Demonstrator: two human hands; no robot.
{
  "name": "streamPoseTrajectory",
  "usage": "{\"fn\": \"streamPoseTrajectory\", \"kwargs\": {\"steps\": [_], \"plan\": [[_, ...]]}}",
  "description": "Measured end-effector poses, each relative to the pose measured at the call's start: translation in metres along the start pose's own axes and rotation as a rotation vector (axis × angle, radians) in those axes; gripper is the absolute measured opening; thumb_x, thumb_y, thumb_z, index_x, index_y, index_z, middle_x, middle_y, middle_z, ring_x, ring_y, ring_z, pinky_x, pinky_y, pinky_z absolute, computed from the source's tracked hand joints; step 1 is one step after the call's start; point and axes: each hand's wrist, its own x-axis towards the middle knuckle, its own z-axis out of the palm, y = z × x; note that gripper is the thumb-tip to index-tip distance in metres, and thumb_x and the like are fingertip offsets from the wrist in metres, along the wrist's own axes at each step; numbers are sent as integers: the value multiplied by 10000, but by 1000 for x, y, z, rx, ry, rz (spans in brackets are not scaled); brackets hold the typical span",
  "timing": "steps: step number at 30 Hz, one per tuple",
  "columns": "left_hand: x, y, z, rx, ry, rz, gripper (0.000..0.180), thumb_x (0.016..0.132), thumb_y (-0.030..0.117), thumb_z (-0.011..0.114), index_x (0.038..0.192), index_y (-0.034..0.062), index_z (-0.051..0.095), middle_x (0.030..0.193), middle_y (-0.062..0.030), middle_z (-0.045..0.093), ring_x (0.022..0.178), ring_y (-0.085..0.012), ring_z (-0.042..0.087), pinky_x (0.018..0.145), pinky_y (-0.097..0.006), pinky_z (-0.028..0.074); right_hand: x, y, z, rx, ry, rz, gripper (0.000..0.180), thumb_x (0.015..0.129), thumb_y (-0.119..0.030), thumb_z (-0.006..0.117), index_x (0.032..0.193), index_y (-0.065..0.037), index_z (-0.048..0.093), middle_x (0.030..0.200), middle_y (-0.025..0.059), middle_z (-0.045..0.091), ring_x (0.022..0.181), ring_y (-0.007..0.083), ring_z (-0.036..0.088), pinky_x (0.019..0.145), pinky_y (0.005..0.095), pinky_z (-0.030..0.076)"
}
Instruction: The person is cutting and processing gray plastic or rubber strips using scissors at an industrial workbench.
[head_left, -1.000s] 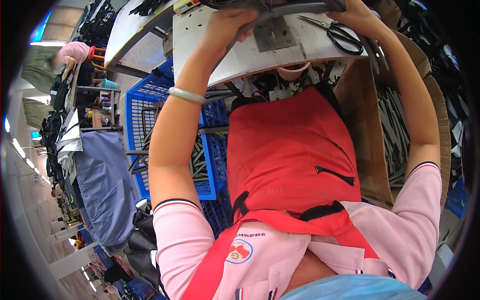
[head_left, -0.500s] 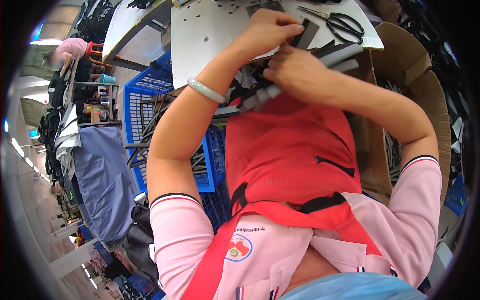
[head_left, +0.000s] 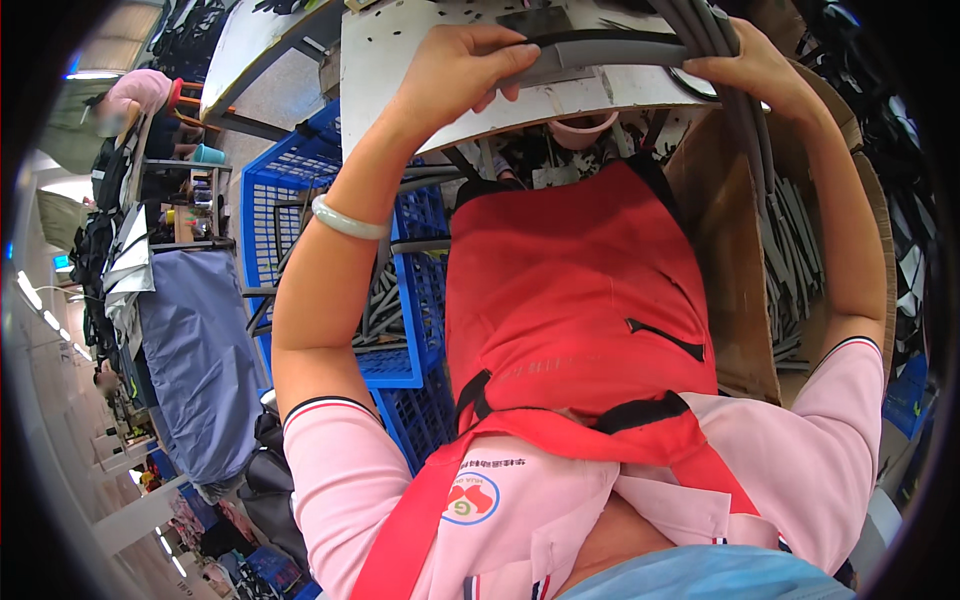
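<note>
While the left hand pinches a grey strip and the right hand clasps a strip bundle, the strip spans between them above the tabletop; probably light and bendy, it suits holding near both ends.

Strips grey; apron red; basin perhaps pink.

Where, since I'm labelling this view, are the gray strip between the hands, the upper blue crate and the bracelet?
Gray strip (head_left: 622, 52): head view, its middle stretch.
Upper blue crate (head_left: 409, 325): head view, right side wall.
Bracelet (head_left: 347, 224): head view, visible band.
</note>
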Motion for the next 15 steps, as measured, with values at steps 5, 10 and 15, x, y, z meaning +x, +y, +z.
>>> {"fn": "streamPoseTrajectory", "kwargs": {"steps": [5,10,15], "plan": [[19,-7,1,-76,95,-61,306,891,223,676,1098,-3,671,652,-25,596,493,-32,440,442,-175,320,4,-33,-5,-119,20,-33,443,701,-255,758,1014,20,607,838,141,652,799,235,614,745,366,481],[34,-7,0,-81,60,-62,290,892,217,668,1100,15,679,654,-25,589,491,-28,436,441,-169,313,9,-30,-12,-217,2,88,427,707,-336,772,925,1,627,783,88,641,748,157,584,690,322,468],[40,-13,-7,-97,89,-64,267,896,217,658,1081,29,690,657,-24,582,480,-31,422,439,-168,311,26,-18,-6,-130,88,-21,378,718,-285,774,915,-1,622,785,64,641,748,146,578,695,310,471]]}}
